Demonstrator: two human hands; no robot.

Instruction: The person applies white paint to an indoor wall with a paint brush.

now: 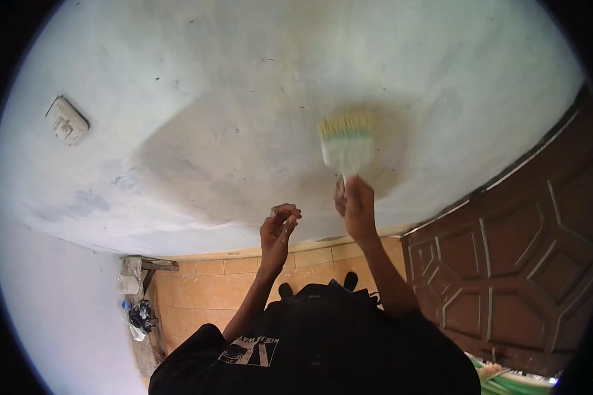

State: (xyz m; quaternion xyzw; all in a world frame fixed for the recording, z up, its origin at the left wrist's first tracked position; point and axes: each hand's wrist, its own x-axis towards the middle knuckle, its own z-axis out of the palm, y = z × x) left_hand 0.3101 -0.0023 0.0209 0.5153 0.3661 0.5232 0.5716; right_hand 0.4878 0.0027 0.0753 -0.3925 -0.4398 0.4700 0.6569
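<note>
My right hand (357, 209) grips the handle of a wide paintbrush (347, 145) with pale yellow bristles, pressed against the light blue-white wall (244, 99). The bristles point up, over a darker, damp-looking patch of the wall. To the left of it and slightly lower, my left hand (278, 227) hovers near the wall with its fingers curled loosely; whether it holds something small I cannot tell.
A wall switch plate (66, 121) sits at the upper left. A brown carved wooden door (507, 263) stands at the right. Below is an orange tiled floor (197, 289), with a small bench and a dark bag (141, 315) in the left corner.
</note>
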